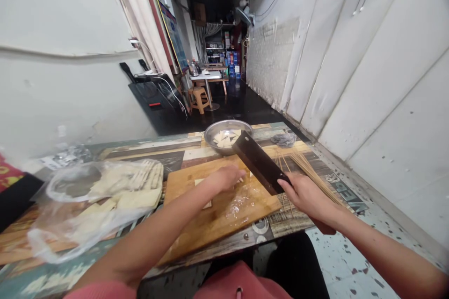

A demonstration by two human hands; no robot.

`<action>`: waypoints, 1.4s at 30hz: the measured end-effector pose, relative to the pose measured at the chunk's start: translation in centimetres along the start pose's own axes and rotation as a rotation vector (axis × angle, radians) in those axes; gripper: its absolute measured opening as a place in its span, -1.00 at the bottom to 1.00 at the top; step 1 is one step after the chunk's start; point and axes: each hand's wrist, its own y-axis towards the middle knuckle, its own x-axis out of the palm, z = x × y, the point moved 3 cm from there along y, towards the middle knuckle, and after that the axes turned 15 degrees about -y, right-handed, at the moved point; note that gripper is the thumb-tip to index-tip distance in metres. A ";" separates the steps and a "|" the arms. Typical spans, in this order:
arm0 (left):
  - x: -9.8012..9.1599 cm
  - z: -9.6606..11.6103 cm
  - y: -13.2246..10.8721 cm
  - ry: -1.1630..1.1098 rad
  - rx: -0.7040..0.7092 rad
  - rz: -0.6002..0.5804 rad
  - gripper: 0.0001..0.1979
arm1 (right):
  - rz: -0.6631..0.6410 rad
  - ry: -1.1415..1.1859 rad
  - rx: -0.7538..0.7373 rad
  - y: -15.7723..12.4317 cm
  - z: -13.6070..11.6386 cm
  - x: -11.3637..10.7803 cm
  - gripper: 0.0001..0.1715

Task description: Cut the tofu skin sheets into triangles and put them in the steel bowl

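My right hand (307, 198) is wrapped round the handle of a dark cleaver (257, 163), its broad blade slanting over the right side of a wooden cutting board (213, 226). Close to the blade, my left hand (229, 177) is low over the board with its fingers drawn together; what they hold, if anything, is hidden. Part of a pale, flat sheet of food (208, 204) shows on the board beside my left forearm, which covers the rest. Wet streaks glisten on the wood. Behind the board stands a metal bowl (209, 142) with pale cut pieces (224, 140) inside.
A clear plastic bag (56, 224) holding stacked pale sheets (140, 196) lies left of the board. Thin wooden skewers (312, 175) and a grey cloth (284, 139) are on the table's right side. Farther back are a stool (199, 98) and a small table (206, 75).
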 end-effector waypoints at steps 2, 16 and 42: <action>-0.4 0.2 0.6 0.060 -0.012 -0.031 -0.60 | -0.009 0.018 0.025 -0.3 0.2 -0.1 -0.64; -9.2 -4.5 3.0 -0.540 -0.127 0.166 -0.65 | 0.001 0.241 0.214 -1.8 3.8 1.7 -0.63; 5.8 -3.6 -15.2 -0.041 -0.248 0.725 -0.74 | -0.168 -0.174 -0.439 5.3 -8.5 2.6 -0.63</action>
